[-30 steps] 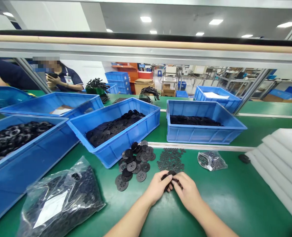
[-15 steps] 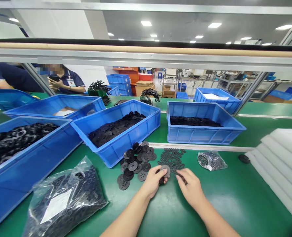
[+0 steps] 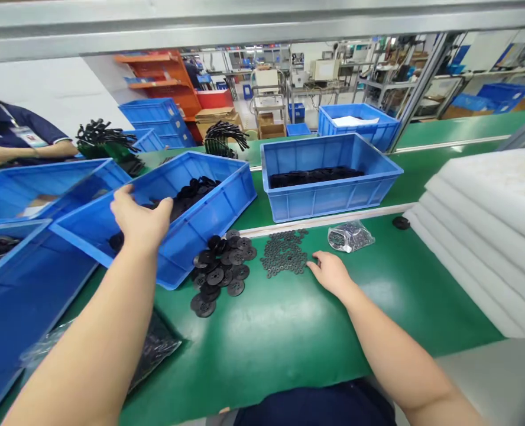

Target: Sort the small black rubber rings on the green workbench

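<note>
My left hand (image 3: 141, 219) is over the left middle blue bin (image 3: 220, 204), which holds black discs (image 3: 191, 192). Its thumb and fingers are spread, and no disc shows in them. On the green table, my right hand (image 3: 331, 273) rests at the right edge of a patch of small dark rings (image 3: 284, 251). Its fingers are bent together, with something dark between them that is too small to make out. A loose pile of round black discs with holes (image 3: 216, 276) lies between the bin and the rings.
Another blue bin (image 3: 333, 198) with black parts stands at the back right. A clear bag of small rings (image 3: 357, 235) lies before it. White foam sheets (image 3: 488, 236) are stacked at right. A plastic bag (image 3: 160, 343) lies partly under my left arm. A person (image 3: 27, 136) is at far left.
My left hand has gone from the table, where it held discs, up and left over the bin; the discs no longer show in it. My right hand remains beside the rings. The view has tilted down.
</note>
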Demonstrator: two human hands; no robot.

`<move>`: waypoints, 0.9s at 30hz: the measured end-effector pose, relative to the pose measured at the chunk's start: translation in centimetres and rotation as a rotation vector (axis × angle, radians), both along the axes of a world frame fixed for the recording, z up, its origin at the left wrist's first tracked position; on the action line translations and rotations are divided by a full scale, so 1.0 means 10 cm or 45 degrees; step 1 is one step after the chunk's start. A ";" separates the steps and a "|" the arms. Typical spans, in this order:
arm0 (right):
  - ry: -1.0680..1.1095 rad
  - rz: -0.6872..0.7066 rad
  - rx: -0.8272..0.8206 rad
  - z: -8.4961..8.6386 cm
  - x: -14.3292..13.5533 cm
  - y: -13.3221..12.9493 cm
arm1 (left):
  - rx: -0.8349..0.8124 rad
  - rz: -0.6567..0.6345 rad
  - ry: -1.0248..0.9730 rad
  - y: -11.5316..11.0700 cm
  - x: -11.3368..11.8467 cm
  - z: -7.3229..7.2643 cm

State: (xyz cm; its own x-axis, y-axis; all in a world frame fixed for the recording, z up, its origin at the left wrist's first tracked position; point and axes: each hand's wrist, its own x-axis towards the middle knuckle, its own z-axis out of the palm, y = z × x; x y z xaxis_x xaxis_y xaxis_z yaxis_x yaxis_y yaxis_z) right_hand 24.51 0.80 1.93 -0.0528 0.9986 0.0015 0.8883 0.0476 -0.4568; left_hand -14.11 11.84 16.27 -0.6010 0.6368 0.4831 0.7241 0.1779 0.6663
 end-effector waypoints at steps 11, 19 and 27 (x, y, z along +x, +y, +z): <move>-0.034 0.128 0.022 -0.06 -0.10 -0.04 | -0.599 -0.749 0.709 -0.84 0.74 -0.94; -0.081 0.148 0.031 -0.05 -0.16 -0.04 | -0.853 -0.648 0.661 -1.00 0.74 -1.29; -0.018 0.098 0.131 -0.06 -0.16 -0.08 | -0.516 -0.985 -0.714 -1.09 1.20 -1.27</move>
State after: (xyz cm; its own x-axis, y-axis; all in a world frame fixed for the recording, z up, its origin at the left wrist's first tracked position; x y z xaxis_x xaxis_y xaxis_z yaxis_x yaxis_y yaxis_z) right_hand 22.91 0.01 1.28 -0.1302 0.9862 0.1023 0.8864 0.1620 -0.4336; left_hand -2.10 0.92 3.58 -0.0313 0.9966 -0.0762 0.3402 0.0823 0.9367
